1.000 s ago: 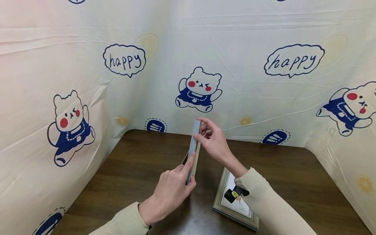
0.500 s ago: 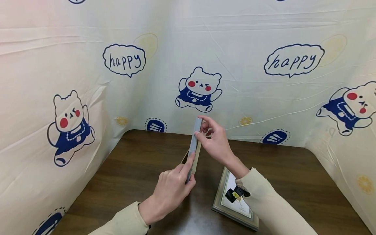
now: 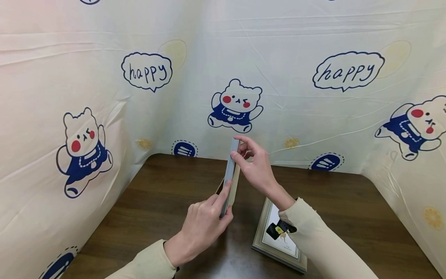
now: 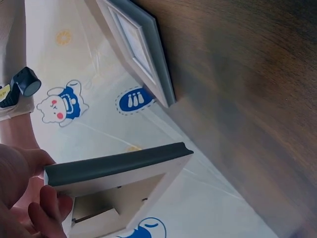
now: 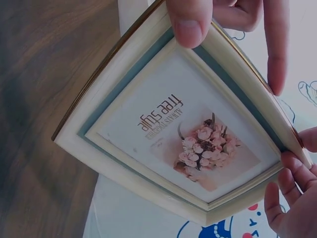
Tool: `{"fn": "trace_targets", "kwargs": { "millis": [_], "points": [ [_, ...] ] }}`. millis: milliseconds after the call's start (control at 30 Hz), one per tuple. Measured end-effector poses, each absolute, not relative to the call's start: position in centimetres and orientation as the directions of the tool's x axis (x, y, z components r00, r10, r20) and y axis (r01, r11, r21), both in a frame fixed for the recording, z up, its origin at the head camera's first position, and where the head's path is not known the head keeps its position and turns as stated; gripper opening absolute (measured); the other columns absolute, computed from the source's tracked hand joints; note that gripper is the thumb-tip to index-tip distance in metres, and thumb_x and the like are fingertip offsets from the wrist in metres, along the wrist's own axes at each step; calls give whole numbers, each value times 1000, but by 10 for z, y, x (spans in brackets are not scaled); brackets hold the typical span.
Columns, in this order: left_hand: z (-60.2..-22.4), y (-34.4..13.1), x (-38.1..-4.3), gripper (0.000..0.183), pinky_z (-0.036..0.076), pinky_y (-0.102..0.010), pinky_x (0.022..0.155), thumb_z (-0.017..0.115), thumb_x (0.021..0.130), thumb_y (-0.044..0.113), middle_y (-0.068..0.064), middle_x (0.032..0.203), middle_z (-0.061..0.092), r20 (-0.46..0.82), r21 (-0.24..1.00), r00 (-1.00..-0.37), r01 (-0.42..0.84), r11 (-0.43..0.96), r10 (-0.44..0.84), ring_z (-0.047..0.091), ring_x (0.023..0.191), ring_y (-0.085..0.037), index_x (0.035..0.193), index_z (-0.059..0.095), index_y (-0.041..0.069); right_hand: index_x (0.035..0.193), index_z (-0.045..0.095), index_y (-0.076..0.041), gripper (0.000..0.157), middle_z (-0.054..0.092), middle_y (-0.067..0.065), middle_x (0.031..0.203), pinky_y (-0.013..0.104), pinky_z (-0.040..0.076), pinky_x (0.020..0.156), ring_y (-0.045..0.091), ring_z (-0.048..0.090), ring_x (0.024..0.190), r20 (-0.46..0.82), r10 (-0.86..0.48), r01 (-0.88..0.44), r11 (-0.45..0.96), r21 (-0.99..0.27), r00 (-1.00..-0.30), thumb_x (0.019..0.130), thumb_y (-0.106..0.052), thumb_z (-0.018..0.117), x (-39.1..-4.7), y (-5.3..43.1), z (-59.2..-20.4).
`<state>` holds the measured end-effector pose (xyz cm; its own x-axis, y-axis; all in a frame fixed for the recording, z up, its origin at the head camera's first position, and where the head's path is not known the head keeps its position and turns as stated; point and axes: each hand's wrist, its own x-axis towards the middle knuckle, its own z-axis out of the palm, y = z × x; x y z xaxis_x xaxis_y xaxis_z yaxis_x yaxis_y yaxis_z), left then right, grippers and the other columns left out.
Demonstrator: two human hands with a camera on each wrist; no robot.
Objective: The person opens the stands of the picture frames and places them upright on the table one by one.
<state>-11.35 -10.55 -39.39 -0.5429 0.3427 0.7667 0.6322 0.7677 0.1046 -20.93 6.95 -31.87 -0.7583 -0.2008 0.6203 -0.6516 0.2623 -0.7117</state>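
Both hands hold a picture frame (image 3: 229, 170) tilted up over the table, seen almost edge-on in the head view. My left hand (image 3: 203, 223) grips its lower near part, index finger straight along the edge. At the upper end my right hand (image 3: 257, 168) pinches it between thumb and fingers. The right wrist view shows the front: a cream border with a blue-green band around a print of pink flowers (image 5: 210, 146). In the left wrist view the frame's grey side (image 4: 119, 161) and recessed back show.
A second picture frame (image 3: 258, 236) lies face up on the dark wooden table (image 3: 167, 182), partly hidden by the right sleeve (image 3: 317, 232). Behind the table hangs a pale curtain (image 3: 296, 108) printed with cartoon bears.
The upper end of the held picture frame and my right hand have risen slightly. My left hand stays almost in place; the second frame has not moved.
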Motion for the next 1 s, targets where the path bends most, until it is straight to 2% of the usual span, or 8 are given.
{"fn": "trace_targets", "kwargs": {
  "millis": [267, 567, 867, 1000],
  "points": [
    [-392, -106, -112, 78, 32, -19, 39, 90, 76, 16, 5, 66, 58, 778, 77, -530, 615, 785, 339, 44, 44, -4, 148, 60, 9, 137, 65, -4, 38, 64, 8, 89, 42, 51, 78, 24, 57, 82, 624, -186, -651, 227, -724, -759, 100, -7, 70, -206, 68, -315],
    [-391, -108, -111, 74, 32, -18, 41, 89, 76, 18, 1, 81, 49, 803, 68, -499, 622, 780, 328, 41, 54, -6, 145, 64, 8, 135, 66, -3, 36, 65, 7, 89, 39, 51, 78, 23, 58, 83, 647, -181, -671, 207, -712, -741, 99, -6, 70, -204, 65, -313],
    [-391, -108, -110, 77, 45, -22, 46, 92, 76, 20, -5, 99, 52, 788, 114, -528, 630, 768, 317, 51, 76, -13, 147, 62, 9, 135, 67, -5, 36, 65, 6, 88, 39, 51, 78, 22, 58, 83, 656, -171, -678, 203, -707, -735, 99, -5, 70, -203, 65, -313],
    [-389, -110, -113, 73, 47, -22, 49, 89, 81, 27, -6, 99, 53, 820, 127, -486, 670, 731, 303, 51, 78, -16, 147, 62, 9, 136, 67, -6, 36, 65, 6, 88, 40, 50, 79, 23, 58, 84, 657, -172, -679, 204, -705, -734, 100, -6, 70, -202, 66, -313]
  ]
}}
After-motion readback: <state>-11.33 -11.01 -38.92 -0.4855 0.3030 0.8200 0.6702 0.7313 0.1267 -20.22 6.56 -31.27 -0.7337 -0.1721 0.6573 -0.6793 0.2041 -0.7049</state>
